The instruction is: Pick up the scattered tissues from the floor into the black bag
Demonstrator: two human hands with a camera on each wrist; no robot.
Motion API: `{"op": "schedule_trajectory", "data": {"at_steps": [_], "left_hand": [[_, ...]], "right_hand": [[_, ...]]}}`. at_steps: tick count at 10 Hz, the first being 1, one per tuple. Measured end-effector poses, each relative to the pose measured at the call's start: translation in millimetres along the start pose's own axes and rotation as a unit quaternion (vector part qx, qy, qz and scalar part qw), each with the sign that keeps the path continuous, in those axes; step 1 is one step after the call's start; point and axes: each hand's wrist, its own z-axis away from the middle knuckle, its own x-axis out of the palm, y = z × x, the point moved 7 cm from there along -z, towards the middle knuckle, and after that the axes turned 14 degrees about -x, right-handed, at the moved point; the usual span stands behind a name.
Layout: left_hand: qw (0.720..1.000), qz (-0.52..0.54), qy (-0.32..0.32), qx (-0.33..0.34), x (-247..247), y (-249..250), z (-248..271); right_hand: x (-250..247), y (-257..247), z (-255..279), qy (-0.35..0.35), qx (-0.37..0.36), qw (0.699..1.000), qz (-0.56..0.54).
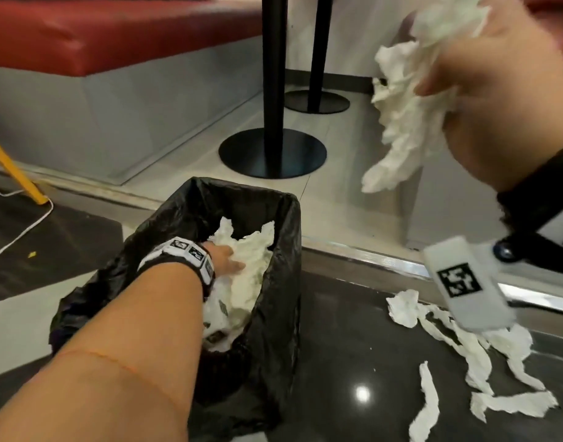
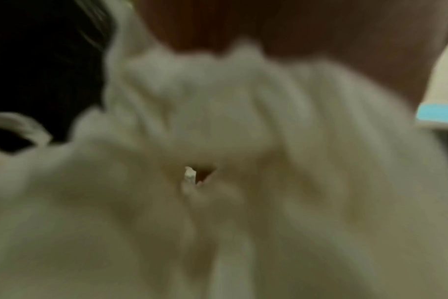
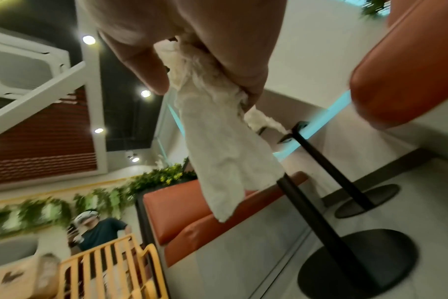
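A black bag (image 1: 280, 250) lines a bin standing on the floor in the middle of the head view, with white tissues (image 1: 251, 272) piled inside. My left hand (image 1: 226, 258) reaches into the bag and lies on that pile, its fingers buried in it. The left wrist view is blurred and filled with tissue (image 2: 218, 141). My right hand (image 1: 496, 90) is raised at the upper right and grips a hanging bunch of tissues (image 1: 401, 122); the right wrist view shows its thumb and fingers (image 3: 243, 66) pinching the bunch (image 3: 225, 161). Several torn tissue strips (image 1: 465, 362) lie on the dark floor at the lower right.
Two black table poles on round bases (image 1: 272, 154) (image 1: 316, 102) stand behind the bag. A red bench (image 1: 114, 33) runs along the back. A yellow leg (image 1: 15, 167) and a white cable (image 1: 25, 228) are at the left. Another person (image 3: 100, 228) stands beyond a yellow railing (image 3: 110, 269).
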Motion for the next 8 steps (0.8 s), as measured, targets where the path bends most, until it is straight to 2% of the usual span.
{"op": "schedule_trajectory", "data": {"at_steps": [1, 2, 3, 4, 5, 6, 7, 8], "left_hand": [[0.970, 0.195, 0.140, 0.042, -75.9, -26.5, 27.8], [0.903, 0.330, 0.272, 0.045, -120.1, -64.1, 62.7], [0.832, 0.420, 0.364, 0.015, -137.3, -91.9, 96.9], [0.807, 0.438, 0.395, 0.019, -138.7, -78.3, 128.0], [0.837, 0.355, 0.408, 0.087, -143.1, -19.3, 160.4], [0.857, 0.258, 0.393, 0.212, -122.5, 84.6, 184.5], [0.892, 0.090, 0.290, 0.334, -43.9, 207.1, 189.2], [0.924, -0.046, 0.115, 0.362, 81.7, 288.8, 190.4]], "right_hand": [[64.7, 13.5, -4.1, 0.018, 0.024, 0.998, -0.053], [137.9, 39.9, 12.4, -0.068, 0.050, 0.996, -0.013], [196.1, 73.0, 51.7, -0.354, 0.100, 0.924, 0.101], [167.7, 95.2, 74.3, -0.451, 0.091, 0.875, 0.152], [81.2, 127.0, 86.8, -0.417, 0.138, 0.884, 0.158], [-21.8, 183.9, 140.5, -0.433, 0.215, 0.841, 0.243], [-115.9, 238.8, 223.1, -0.478, 0.303, 0.750, 0.341], [-164.6, 265.3, 310.9, -0.526, 0.336, 0.697, 0.354]]}}
